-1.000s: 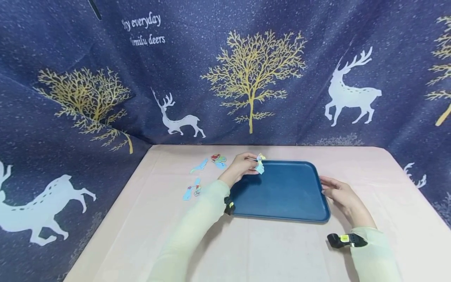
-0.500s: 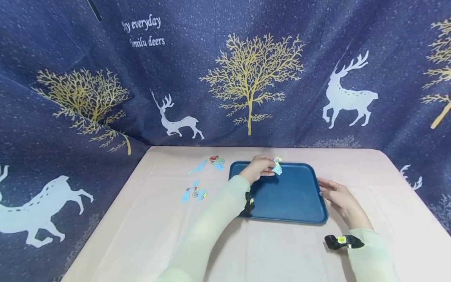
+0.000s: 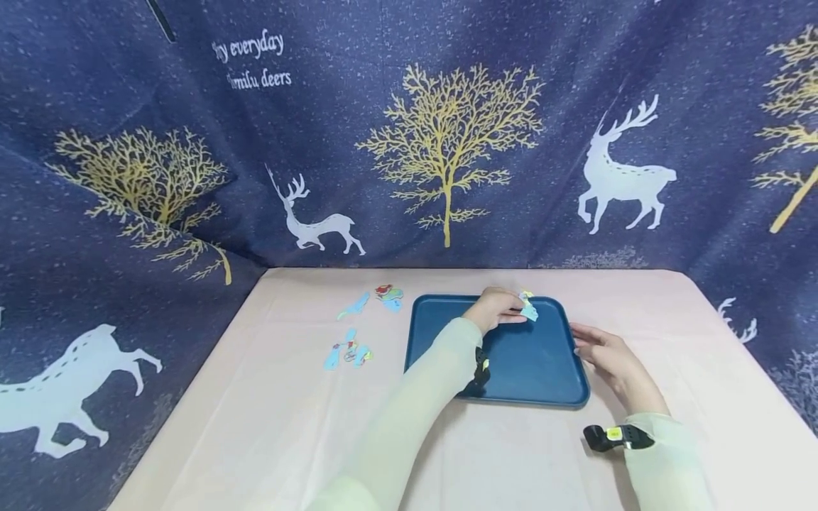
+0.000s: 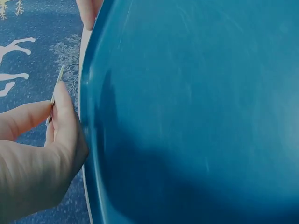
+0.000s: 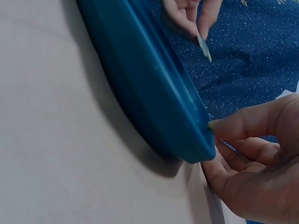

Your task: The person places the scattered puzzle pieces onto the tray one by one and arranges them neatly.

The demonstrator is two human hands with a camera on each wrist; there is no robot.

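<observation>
Deer-print cloth (image 3: 332,135) backs a desk (image 3: 255,411): left hand (image 3: 497,308) pinches one cutout (image 3: 530,311), right hand (image 3: 611,356) clamps the blue tray (image 3: 537,362) by its rim; loose cutouts (image 3: 333,357) at left seemingly await.

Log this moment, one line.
left hand pinches printed cutout clear of blue tray | right hand grips tray's edge | more cutouts lie left of tray

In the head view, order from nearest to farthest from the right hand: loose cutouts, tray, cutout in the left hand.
1. Tray: the right hand grips its right edge.
2. Cutout in the left hand: near the tray's far right corner.
3. Loose cutouts: left of the tray.
</observation>
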